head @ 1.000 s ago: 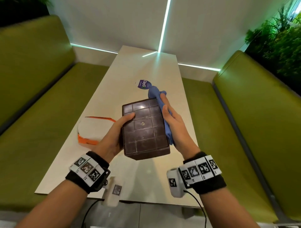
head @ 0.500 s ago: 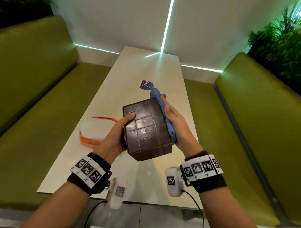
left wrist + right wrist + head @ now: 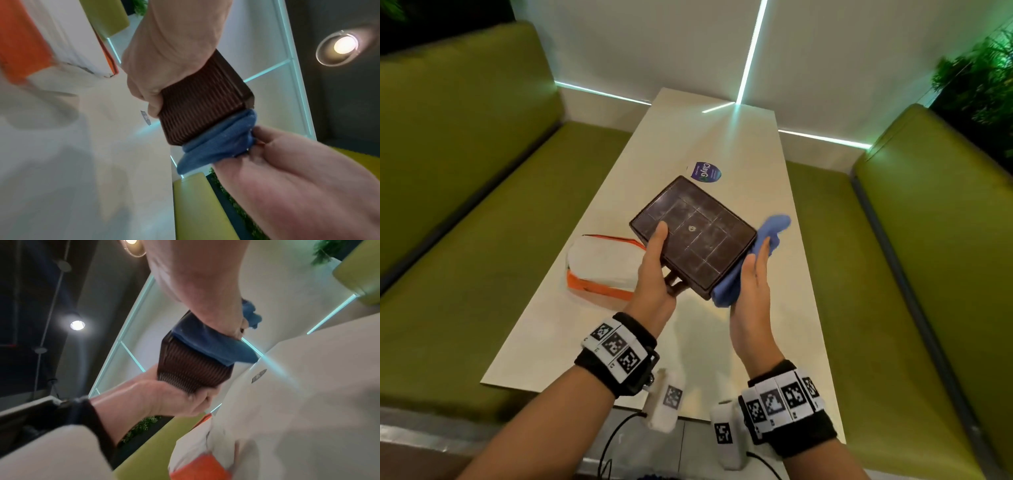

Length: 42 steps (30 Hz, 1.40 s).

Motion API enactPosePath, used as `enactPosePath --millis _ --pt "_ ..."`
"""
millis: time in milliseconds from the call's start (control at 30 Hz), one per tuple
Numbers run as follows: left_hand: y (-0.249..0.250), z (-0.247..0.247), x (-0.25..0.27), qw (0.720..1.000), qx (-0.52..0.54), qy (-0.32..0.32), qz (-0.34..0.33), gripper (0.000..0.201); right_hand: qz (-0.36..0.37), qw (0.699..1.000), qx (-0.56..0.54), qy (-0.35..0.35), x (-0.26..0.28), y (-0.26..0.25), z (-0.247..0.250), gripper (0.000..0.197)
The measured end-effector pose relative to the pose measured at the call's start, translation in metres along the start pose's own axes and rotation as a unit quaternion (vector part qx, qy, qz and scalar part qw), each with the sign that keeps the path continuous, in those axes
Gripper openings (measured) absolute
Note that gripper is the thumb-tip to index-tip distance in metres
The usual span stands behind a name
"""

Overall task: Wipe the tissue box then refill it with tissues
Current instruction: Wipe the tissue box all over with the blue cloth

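Note:
I hold the dark brown tissue box [image 3: 698, 236] in the air over the table, its grid-patterned face turned up toward me. My left hand [image 3: 658, 255] grips its left end, thumb on the face and fingers underneath. My right hand [image 3: 755, 272] holds a bunched blue cloth [image 3: 726, 291] against the box's right side. The left wrist view shows the box's ribbed wall [image 3: 201, 105] with the cloth [image 3: 218, 146] gathered in my right hand [image 3: 287, 164]. A white tissue pack with an orange wrapper [image 3: 602, 267] lies on the table to the left.
The long beige table [image 3: 722, 342] runs away from me to a white wall. A round purple sticker [image 3: 704, 171] sits on it beyond the box. Green padded benches [image 3: 465, 240] flank both sides. Plants [image 3: 983, 78] stand at the back right.
The box has turned so one corner points away from me and its face tilts flatter. My right hand with the cloth slid toward the near end of the right side.

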<state>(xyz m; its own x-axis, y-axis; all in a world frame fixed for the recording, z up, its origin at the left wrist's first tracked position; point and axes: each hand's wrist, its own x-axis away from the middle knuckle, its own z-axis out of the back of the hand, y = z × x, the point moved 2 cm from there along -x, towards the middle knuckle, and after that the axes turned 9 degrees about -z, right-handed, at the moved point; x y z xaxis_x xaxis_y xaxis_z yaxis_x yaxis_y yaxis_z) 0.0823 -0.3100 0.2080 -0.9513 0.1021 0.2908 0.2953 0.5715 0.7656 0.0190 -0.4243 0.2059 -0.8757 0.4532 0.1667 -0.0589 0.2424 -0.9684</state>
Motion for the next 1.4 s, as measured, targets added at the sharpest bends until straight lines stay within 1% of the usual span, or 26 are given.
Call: enactPosePath --millis 67,167,267,300,367,433,467,500,567,600,633,700,800,833,867,933,1000,1067,1133,1200,1300,1333,1367,1400 --pt "-0.002 -0.002 0.002 1.000 0.014 -0.012 -0.013 0.054 0.011 0.999 0.024 -0.017 0.007 0.009 -0.004 0.056" --pt "-0.004 -0.003 0.001 0.999 0.027 -0.028 -0.024 0.054 0.030 0.998 0.044 -0.030 0.013 0.017 -0.005 0.060" --pt "-0.008 -0.002 0.004 0.998 0.024 -0.043 -0.024 0.051 0.012 0.998 0.027 -0.049 0.006 0.014 0.002 0.074" --pt "-0.010 -0.002 0.005 0.998 0.022 -0.046 -0.022 0.050 0.004 0.998 0.006 -0.064 0.004 0.010 0.006 0.075" --pt "-0.015 -0.003 0.008 0.998 0.007 -0.053 -0.014 0.049 -0.003 0.994 -0.030 -0.102 0.003 -0.001 0.011 0.064" --pt "-0.019 -0.003 0.009 0.998 -0.020 -0.054 -0.007 0.057 -0.017 0.991 -0.039 -0.129 -0.001 -0.010 0.017 0.051" --pt "-0.022 0.000 0.008 0.997 -0.045 -0.061 0.000 0.067 -0.028 0.990 -0.036 -0.130 -0.006 -0.010 0.023 0.046" --pt "-0.024 0.006 0.006 0.994 -0.082 -0.069 0.008 0.085 -0.042 0.990 -0.031 -0.133 -0.011 -0.009 0.031 0.044" --pt "-0.024 0.023 0.000 0.976 -0.195 -0.095 0.005 0.126 -0.083 0.985 -0.030 -0.148 -0.019 -0.009 0.049 0.043" --pt "-0.022 0.032 -0.003 0.960 -0.255 -0.114 -0.007 0.138 -0.099 0.982 -0.035 -0.159 -0.021 -0.009 0.058 0.038" --pt "-0.019 0.040 -0.006 0.942 -0.305 -0.140 -0.022 0.144 -0.116 0.978 -0.040 -0.170 -0.022 -0.009 0.066 0.033" --pt "-0.016 0.050 -0.013 0.905 -0.370 -0.207 -0.044 0.149 -0.149 0.973 -0.020 -0.174 -0.021 -0.005 0.077 0.034" --pt "-0.017 0.050 -0.018 0.856 -0.404 -0.316 -0.061 0.148 -0.181 0.969 0.012 -0.169 -0.019 0.002 0.082 0.035" --pt "-0.019 0.050 -0.020 0.846 -0.407 -0.340 -0.060 0.147 -0.188 0.968 0.014 -0.164 -0.018 0.005 0.082 0.034" --pt "-0.020 0.051 -0.022 0.841 -0.407 -0.353 -0.057 0.145 -0.193 0.969 0.016 -0.154 -0.019 0.009 0.082 0.032" --pt "-0.024 0.054 -0.026 0.847 -0.405 -0.340 -0.059 0.145 -0.196 0.973 0.017 -0.117 -0.020 0.016 0.082 0.030" --pt "-0.030 0.057 -0.028 0.860 -0.402 -0.303 -0.079 0.141 -0.193 0.977 0.035 -0.084 -0.023 0.025 0.085 0.034" --pt "-0.038 0.059 -0.028 0.869 -0.397 -0.280 -0.091 0.134 -0.182 0.981 0.055 -0.047 -0.025 0.031 0.089 0.038" --pt "-0.045 0.063 -0.029 0.870 -0.403 -0.269 -0.094 0.133 -0.162 0.984 0.076 -0.017 -0.024 0.031 0.093 0.039" --pt "-0.050 0.069 -0.033 0.870 -0.411 -0.258 -0.088 0.137 -0.133 0.986 0.095 0.011 -0.027 0.023 0.095 0.037" --pt "-0.053 0.075 -0.037 0.863 -0.438 -0.234 -0.089 0.139 -0.093 0.988 0.109 0.058 -0.035 0.002 0.091 0.018" --pt "-0.054 0.075 -0.038 0.861 -0.443 -0.231 -0.093 0.137 -0.075 0.986 0.134 0.064 -0.040 -0.004 0.089 0.019" --pt "-0.054 0.075 -0.038 0.859 -0.445 -0.233 -0.095 0.136 -0.049 0.982 0.175 0.058 -0.044 -0.008 0.085 0.025" --pt "-0.055 0.074 -0.039 0.857 -0.448 -0.236 -0.100 0.135 -0.017 0.971 0.233 0.046 -0.049 -0.009 0.080 0.025"
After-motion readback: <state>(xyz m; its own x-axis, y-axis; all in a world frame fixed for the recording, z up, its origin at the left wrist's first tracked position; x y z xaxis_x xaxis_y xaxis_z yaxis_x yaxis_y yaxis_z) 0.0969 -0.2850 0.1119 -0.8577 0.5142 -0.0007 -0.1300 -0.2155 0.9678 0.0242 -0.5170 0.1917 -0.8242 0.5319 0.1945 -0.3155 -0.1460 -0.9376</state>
